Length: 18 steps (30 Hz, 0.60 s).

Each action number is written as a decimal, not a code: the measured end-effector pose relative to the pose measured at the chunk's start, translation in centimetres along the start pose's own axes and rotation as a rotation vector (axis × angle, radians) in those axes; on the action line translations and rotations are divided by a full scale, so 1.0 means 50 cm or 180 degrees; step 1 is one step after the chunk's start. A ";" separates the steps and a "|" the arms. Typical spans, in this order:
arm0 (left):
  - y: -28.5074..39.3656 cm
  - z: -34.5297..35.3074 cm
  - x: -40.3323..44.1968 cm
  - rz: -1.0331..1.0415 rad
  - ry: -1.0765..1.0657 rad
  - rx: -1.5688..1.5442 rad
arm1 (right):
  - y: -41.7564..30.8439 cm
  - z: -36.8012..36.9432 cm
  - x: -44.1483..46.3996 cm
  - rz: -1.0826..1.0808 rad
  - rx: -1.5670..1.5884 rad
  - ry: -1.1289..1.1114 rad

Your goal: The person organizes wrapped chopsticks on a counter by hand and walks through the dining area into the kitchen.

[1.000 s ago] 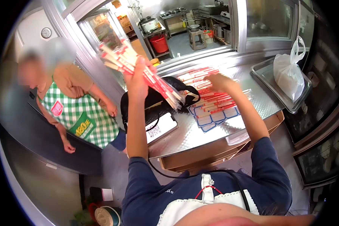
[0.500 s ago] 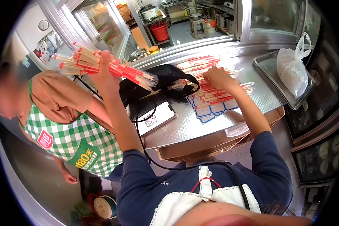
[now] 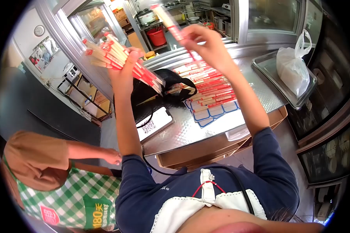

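A thick bundle of wrapped chopsticks, in clear and red packaging, is gripped in my left hand above the left part of the metal counter. My right hand is raised over the counter's back edge, pinching a packet of wrapped chopsticks that tilts up to the left and is blurred by motion. Below it, many more chopstick packets lie in a spread pile. Part of that pile rests on blue-edged white cards. A black mesh bag sits between my hands, near the bundle's lower end.
A phone with a QR code lies on the metal counter. On the right, a metal tray holds a tied white plastic bag. A person in a green checked apron is close on my left. Behind the counter is a window frame.
My right hand has risen from the pile with a chopstick packet and moved left toward the bundle. The other person has bent lower, with an arm reaching toward my side.
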<state>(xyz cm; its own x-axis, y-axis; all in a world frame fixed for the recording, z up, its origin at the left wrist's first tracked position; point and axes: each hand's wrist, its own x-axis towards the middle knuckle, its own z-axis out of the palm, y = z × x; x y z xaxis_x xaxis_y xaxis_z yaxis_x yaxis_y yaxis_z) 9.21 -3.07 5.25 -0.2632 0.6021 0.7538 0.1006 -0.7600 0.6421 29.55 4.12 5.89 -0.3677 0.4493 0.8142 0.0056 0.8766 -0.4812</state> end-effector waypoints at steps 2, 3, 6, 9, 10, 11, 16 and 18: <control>-0.007 0.027 -0.009 -0.0041 -0.0257 -0.0155 | -0.029 0.038 0.002 0.0361 0.0766 -0.0311; -0.031 0.018 -0.012 -0.0062 -0.0353 -0.0023 | -0.027 0.060 0.001 0.0069 0.0874 -0.0311; -0.034 0.043 -0.024 0.0028 -0.0245 -0.0403 | -0.037 0.095 0.003 -0.0004 0.0502 -0.0264; -0.026 0.034 -0.018 0.0008 -0.0286 -0.0149 | -0.027 0.105 0.003 -0.0879 -0.0486 0.0172; -0.029 0.033 -0.015 -0.0069 -0.0053 -0.0098 | -0.023 0.102 0.002 -0.0917 -0.0436 0.0068; -0.024 0.031 -0.013 -0.0146 -0.0033 -0.0110 | -0.017 0.095 0.001 -0.0954 -0.0390 -0.0036; -0.021 0.016 -0.003 -0.0271 0.0157 -0.0562 | 0.026 0.064 -0.025 0.0231 0.0194 -0.0649; -0.020 0.013 -0.001 -0.0188 0.0083 -0.0895 | 0.097 0.060 -0.054 -0.0152 -0.0985 -0.0625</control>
<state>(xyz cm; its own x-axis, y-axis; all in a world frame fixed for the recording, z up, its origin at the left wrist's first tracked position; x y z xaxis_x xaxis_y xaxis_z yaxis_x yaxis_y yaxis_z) 9.76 -2.18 4.67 -0.2855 0.6435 0.7102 -0.1847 -0.7641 0.6181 27.79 6.65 0.37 -0.5456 0.3914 0.7410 0.2540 0.9199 -0.2988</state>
